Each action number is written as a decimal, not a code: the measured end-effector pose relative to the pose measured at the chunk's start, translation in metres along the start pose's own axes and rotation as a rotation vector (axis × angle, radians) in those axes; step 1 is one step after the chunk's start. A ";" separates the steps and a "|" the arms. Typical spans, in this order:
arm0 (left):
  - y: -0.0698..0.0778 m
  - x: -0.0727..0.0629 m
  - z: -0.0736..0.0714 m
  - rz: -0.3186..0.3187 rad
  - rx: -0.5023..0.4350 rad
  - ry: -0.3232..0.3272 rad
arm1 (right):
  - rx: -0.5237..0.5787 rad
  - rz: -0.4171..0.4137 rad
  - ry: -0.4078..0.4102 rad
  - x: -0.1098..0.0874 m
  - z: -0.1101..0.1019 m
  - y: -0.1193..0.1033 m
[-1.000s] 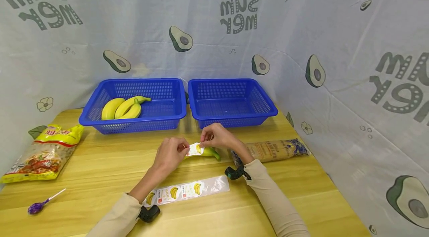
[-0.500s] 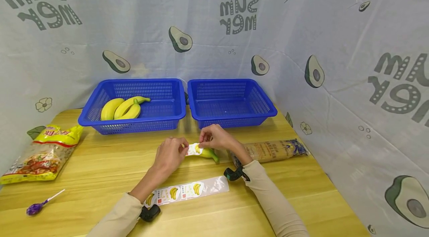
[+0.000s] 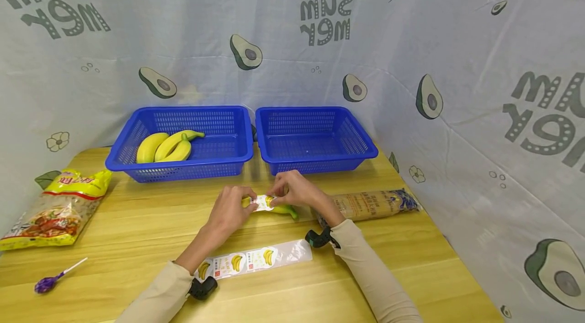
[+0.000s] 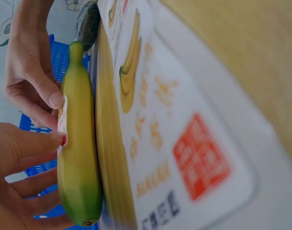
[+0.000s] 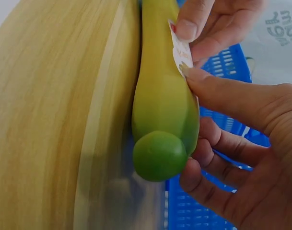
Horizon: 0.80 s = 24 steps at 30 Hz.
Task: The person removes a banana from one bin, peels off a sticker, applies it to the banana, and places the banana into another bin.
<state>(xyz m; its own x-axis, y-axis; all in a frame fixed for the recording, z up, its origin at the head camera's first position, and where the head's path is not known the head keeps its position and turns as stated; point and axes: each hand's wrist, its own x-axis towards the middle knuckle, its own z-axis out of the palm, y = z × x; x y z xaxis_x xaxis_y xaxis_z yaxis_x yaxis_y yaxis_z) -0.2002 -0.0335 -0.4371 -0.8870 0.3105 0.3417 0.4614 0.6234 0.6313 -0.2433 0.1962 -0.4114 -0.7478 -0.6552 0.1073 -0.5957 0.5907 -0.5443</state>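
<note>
A yellow banana with green ends (image 4: 77, 143) lies on the table, stem to the right in the head view. Across its upper side sits a white sticker with a banana picture (image 3: 262, 203). My left hand (image 3: 230, 210) pinches the sticker's left end, thumb on its face and the other fingers behind the banana. The right hand (image 3: 296, 191) has its thumb on the other end, fingers curled along the banana's far side. Nearer me lies a clear strip (image 3: 292, 253) bearing several like stickers, partly hidden by my left wrist.
Behind stand a blue basket holding several bananas (image 3: 228, 166) and a second blue basket (image 3: 320, 163). A noodle packet (image 3: 370, 205) lies right of the hands. Leftward are a yellow food bag (image 3: 59, 211) and a purple lollipop (image 3: 47, 284).
Both hands have brought the sticker down onto the banana, and the right fingers have shifted slightly left along it. The sticker strip, baskets and packets stay where they were.
</note>
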 end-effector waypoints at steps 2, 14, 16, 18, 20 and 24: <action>-0.001 0.001 0.000 -0.012 -0.019 -0.008 | -0.013 -0.006 0.005 0.000 0.000 0.000; -0.003 -0.001 0.000 -0.010 -0.068 -0.016 | -0.004 0.002 0.015 -0.004 0.003 0.003; -0.003 0.000 0.001 -0.006 -0.068 -0.025 | 0.001 -0.004 0.011 -0.004 0.003 0.004; -0.004 0.000 0.000 -0.004 -0.074 -0.040 | 0.000 -0.012 0.006 -0.005 0.003 0.004; -0.005 -0.001 -0.001 -0.005 -0.078 -0.061 | -0.003 -0.018 0.004 -0.005 0.002 0.005; -0.006 0.000 -0.004 -0.011 -0.094 -0.103 | 0.003 -0.027 -0.007 -0.006 0.002 0.006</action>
<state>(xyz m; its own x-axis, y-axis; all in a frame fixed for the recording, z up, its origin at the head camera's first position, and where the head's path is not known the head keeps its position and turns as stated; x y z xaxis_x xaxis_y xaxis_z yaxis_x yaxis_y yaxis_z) -0.2028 -0.0401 -0.4388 -0.8869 0.3792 0.2640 0.4468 0.5584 0.6990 -0.2416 0.2025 -0.4173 -0.7297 -0.6738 0.1162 -0.6143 0.5714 -0.5442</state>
